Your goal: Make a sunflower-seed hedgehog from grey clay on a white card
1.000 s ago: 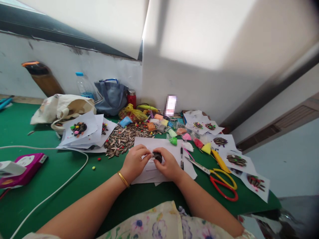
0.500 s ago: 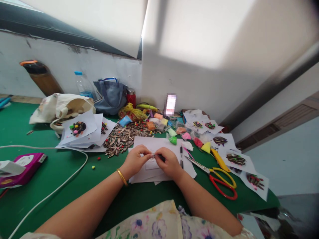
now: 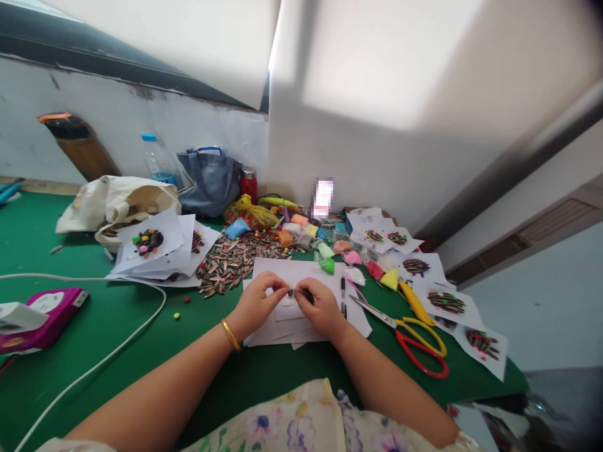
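Observation:
My right hand [image 3: 323, 309] is closed round a black lump of modelling clay [image 3: 307, 295], mostly hidden by the fingers. Thumb and forefinger of my left hand [image 3: 258, 302] are pinched together, touching a small dark bit of clay [image 3: 291, 292] between the two hands. Both hands are over a stack of white paper sheets [image 3: 264, 336], where a small white round shape [image 3: 285, 301] partly shows beneath the fingers. A black pen [image 3: 343, 298] lies on the sheets to the right of my right hand.
Striped sunflower seeds [image 3: 230, 260] are heaped behind my left hand. Coloured clay packets [image 3: 325, 251] lie further back. Scissors [image 3: 405, 333] and a yellow cutter [image 3: 417, 304] sit at right, near seed-decorated papers [image 3: 447, 302]. A white cable [image 3: 108, 348] crosses the left side.
The black clay has turned in my right hand and is now more covered by the fingers. A small dark bit now shows between my fingertips. The surrounding items have stayed put.

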The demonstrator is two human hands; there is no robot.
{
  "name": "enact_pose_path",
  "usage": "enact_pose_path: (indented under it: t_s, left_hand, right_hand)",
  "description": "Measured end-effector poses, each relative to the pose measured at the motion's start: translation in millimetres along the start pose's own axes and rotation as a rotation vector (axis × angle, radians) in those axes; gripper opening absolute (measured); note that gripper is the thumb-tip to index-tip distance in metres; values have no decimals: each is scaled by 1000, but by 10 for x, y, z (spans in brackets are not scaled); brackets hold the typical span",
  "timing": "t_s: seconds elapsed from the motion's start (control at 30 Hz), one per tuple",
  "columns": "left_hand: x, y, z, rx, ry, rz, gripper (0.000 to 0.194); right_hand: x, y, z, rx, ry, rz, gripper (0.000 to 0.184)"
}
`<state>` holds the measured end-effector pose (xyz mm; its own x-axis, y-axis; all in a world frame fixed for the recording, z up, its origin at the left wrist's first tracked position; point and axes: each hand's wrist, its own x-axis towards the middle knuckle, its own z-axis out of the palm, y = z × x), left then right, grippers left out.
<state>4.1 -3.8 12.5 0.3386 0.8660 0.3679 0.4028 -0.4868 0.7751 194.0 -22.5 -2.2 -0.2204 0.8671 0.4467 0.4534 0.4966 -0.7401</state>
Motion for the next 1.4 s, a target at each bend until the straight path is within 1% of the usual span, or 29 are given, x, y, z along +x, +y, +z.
enact_pose_path:
  t_s: [0.1,0.17,0.37,0.47,0.57,0.67,0.73,0.8,0.9,0.97,1.0,1.07,1.13,1.2,1.27,1.33,1.4]
  left_hand:
    - [-16,8,10,73,-12,42,17]
    - [-25,11,15,103,-22,45,19]
    - [-19,-7,19,24,-24,15,12]
    - [-12,-19,20,36,-3,21,11]
    - [-3,-30,14,51,64,14,14]
    - [12,-50,3,24,132,-48,20]
    - [21,-67,1,-20,142,-112,24]
    - [25,-82,7,-102,131,-177,24]
    - [24,-89,26,-257,111,-254,21]
    - [22,-83,34,-313,106,-279,20]
    - [22,-79,36,-320,106,-281,20]
    - [22,-73,37,-301,103,-259,20]
    - [23,-72,36,-278,99,-228,21]
    - [24,-72,36,-293,94,-229,21]
    - [23,-67,33,-320,94,-260,22]
    - [21,-57,28,-307,92,-274,24]
    - [19,-50,25,-266,83,-259,30]
  right_hand:
    - [-3,2,5,-1,-7,-4,6]
    - [-4,3,7,-5,-5,-11,6]
    - [-1,-14,-2,-20,-3,-16,6]
    - [7,-10,-7,-28,-2,-5,7]
    - [14,19,-13,-24,34,10,7]
    - [14,50,-14,-24,87,37,9]
    - [15,65,-13,-34,99,45,10]
    - [25,89,-24,-60,105,38,12]
    - [71,179,-101,-183,125,7,18]
    - [114,279,-203,-340,121,7,22]
    - [133,334,-263,-436,111,36,24]
    - [159,438,-383,-639,112,143,28]
    - [164,508,-476,-766,117,219,34]
    - [155,528,-522,-810,134,229,45]
    - [141,499,-524,-801,183,193,54]
    - [125,434,-490,-760,252,134,55]
    - [107,354,-433,-688,294,61,51]
